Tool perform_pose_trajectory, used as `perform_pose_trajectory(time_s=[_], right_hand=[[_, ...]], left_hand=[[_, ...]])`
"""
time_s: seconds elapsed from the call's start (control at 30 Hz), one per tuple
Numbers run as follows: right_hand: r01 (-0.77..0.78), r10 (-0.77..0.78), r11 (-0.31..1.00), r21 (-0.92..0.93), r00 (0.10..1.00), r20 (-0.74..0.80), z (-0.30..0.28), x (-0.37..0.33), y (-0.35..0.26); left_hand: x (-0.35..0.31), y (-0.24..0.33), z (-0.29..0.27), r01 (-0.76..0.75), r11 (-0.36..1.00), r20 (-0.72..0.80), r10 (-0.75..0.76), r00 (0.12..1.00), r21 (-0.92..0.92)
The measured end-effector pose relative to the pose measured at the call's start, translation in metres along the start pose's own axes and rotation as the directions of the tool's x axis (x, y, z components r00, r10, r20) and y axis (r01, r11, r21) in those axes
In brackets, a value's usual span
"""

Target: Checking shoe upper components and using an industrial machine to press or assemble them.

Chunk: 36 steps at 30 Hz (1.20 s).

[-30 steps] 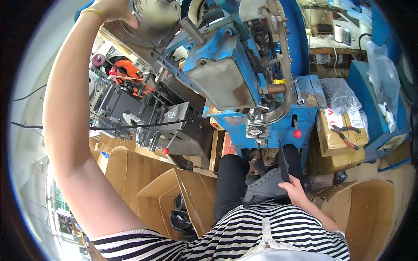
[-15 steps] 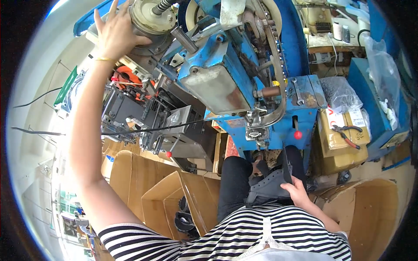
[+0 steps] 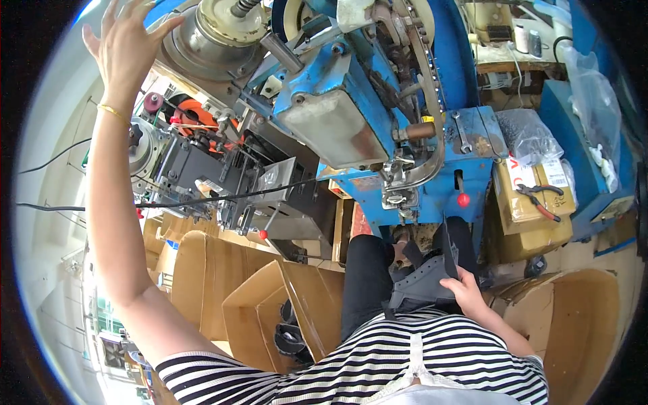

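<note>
My left hand (image 3: 125, 54) is raised at the upper left, fingers spread and holding nothing. Beside it is the round metal and cream bowl (image 3: 219, 34) of a blue machine (image 3: 331, 121), with a gap between thumb and bowl. Low down, my right hand (image 3: 466, 291) grips a black shoe upper (image 3: 420, 282) by its right side, thumb on top. A row of small holes runs along the upper's edge, and it lies over my lap. Above it stands the machine's metal working head (image 3: 399, 192), at the end of a curved feed track (image 3: 437, 152).
Pliers (image 3: 540, 201) rest on a cardboard box (image 3: 526, 226) at right, and a wrench (image 3: 462, 135) lies on the machine table. Red-knobbed levers (image 3: 462, 200) stick out nearby. An open carton (image 3: 270, 304) at left holds black pieces; another carton (image 3: 574, 324) stands at right. A black cable (image 3: 202, 204) crosses the left.
My left hand has come off the bowl and moved left, fingers still spread. My right hand keeps hold of the shoe upper with little movement.
</note>
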State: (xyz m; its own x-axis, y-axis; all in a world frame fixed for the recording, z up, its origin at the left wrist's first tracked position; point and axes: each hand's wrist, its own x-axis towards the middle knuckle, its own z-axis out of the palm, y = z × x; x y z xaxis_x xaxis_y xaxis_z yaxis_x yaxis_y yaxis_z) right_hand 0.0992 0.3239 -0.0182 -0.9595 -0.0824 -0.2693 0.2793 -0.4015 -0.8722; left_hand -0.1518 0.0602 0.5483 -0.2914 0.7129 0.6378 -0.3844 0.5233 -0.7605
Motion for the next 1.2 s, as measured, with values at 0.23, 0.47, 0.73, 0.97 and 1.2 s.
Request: perform_pose_trajectory(time_s=[0.23, 0.47, 0.73, 0.97, 1.2], right_hand=[[0.033, -0.033, 0.997, -0.066, 0.999, 0.004, -0.001, 0.0, 0.005], [0.001, 0.0, 0.999, -0.048, 1.0, 0.008, -0.003, -0.001, 0.002], [-0.01, 0.011, 0.999, -0.032, 1.0, 0.01, -0.005, -0.001, 0.005], [0.0, 0.001, 0.999, -0.05, 1.0, 0.014, -0.007, -0.002, 0.009], [0.04, -0.039, 0.998, -0.041, 0.999, 0.013, -0.007, -0.001, 0.012]], left_hand=[[0.0, 0.02, -0.01, -0.029, 0.986, 0.054, 0.038, 0.998, -0.162], [-0.001, 0.017, 0.007, -0.126, 0.992, 0.039, 0.125, 0.991, 0.017], [-0.005, 0.028, 0.005, -0.152, 0.987, 0.049, 0.155, 0.987, -0.057], [-0.006, 0.031, -0.003, -0.162, 0.986, 0.062, 0.164, 0.984, -0.038], [-0.012, 0.03, -0.006, -0.124, 0.986, 0.106, 0.136, 0.985, -0.109]])
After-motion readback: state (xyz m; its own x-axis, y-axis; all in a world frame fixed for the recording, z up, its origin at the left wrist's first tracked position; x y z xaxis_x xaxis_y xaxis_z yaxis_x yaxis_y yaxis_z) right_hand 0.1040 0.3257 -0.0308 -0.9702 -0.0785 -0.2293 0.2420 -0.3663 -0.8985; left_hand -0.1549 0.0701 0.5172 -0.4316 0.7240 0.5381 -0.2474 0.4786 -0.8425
